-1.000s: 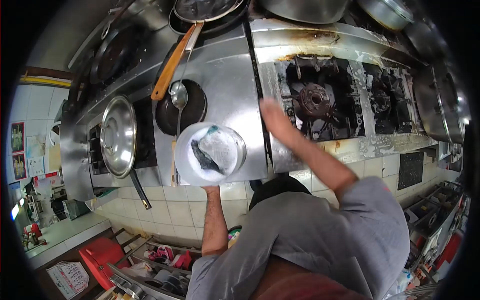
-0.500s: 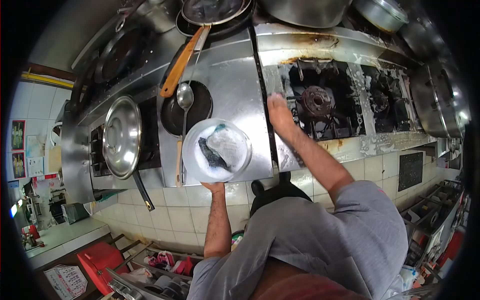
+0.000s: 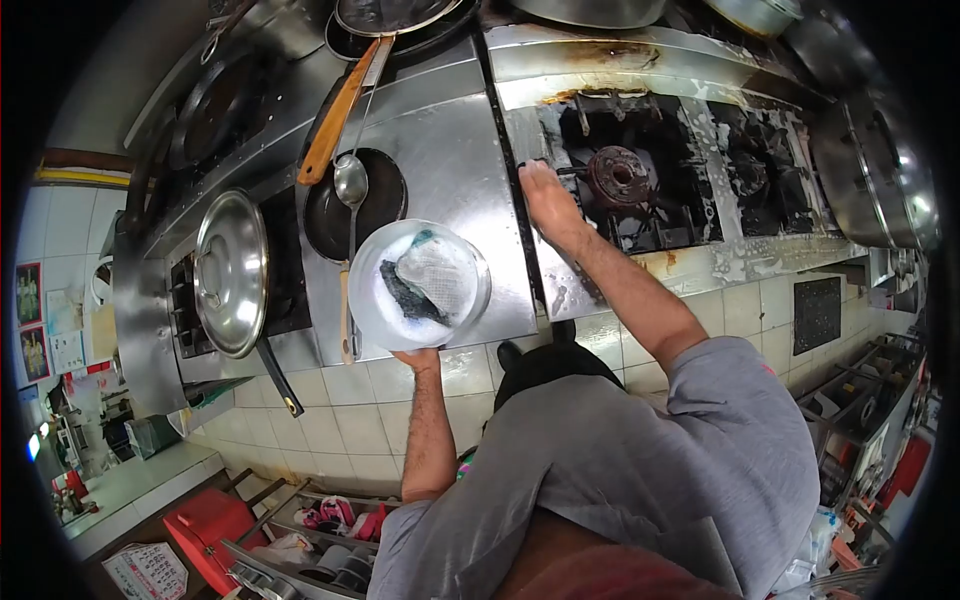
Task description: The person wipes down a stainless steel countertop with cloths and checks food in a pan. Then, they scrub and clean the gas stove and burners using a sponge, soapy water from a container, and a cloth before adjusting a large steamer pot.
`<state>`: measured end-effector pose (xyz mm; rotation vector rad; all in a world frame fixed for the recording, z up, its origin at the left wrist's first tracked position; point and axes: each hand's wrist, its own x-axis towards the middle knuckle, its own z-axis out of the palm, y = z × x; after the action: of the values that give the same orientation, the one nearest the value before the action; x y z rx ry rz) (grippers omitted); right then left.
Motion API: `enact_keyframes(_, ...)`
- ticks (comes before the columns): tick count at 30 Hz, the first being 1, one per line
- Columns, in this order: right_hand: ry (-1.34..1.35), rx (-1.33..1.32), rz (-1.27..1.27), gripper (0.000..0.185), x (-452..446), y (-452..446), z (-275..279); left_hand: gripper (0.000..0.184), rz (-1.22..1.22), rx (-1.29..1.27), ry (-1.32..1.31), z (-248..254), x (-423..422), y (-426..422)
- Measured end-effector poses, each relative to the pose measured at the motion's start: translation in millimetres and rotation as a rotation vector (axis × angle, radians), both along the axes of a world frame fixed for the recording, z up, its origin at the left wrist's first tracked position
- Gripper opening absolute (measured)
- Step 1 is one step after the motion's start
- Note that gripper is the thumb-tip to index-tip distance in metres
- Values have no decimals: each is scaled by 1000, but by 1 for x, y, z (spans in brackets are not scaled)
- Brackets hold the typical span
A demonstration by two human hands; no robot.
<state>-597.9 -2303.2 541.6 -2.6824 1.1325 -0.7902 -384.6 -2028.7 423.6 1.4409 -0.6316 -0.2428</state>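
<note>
Left hand (image 3: 418,358): here it is at the bench's (image 3: 440,150) front edge, grasping the tub (image 3: 362,280) from below, fingers hidden; that grip probably steadies the load.
Tub: over the bench's front edge, open side up, likely level so the suds don't spill; whether the bench takes any weight can't be told.
Pads (image 3: 437,272): one pale, one dark, lying together in the suds, presumably there to soak.
Right hand (image 3: 550,198): across the gap, down at the stove's (image 3: 562,285) left edge, fingers curled; whether that grip holds anything can't be told.
Burner (image 3: 620,175): just beyond those knuckles, foam on the steel around it.
Pan (image 3: 325,235): by the bench's left edge, handle forward, perhaps for easy reach, spoon (image 3: 350,183) laid across it.
</note>
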Motion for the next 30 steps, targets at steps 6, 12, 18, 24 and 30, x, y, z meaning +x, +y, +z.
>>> enact_keyframes(6,-56,64,87,40,-26,25,-14,61,-21,172,-312,22,2,4)
enact_keyframes(12,-114,8,55,40,-29,32,-20,65,1,261,-267,35,0,-11)
enact_keyframes(18,-68,-43,37,26,-32,63,-9,68,82,60,190,48,-6,-19)
enact_keyframes(24,-91,-123,56,26,4,-10,-5,65,73,140,-84,25,-1,-10)
enact_keyframes(30,-97,279,39,43,-30,27,42,54,-21,10,-159,40,-2,-13)
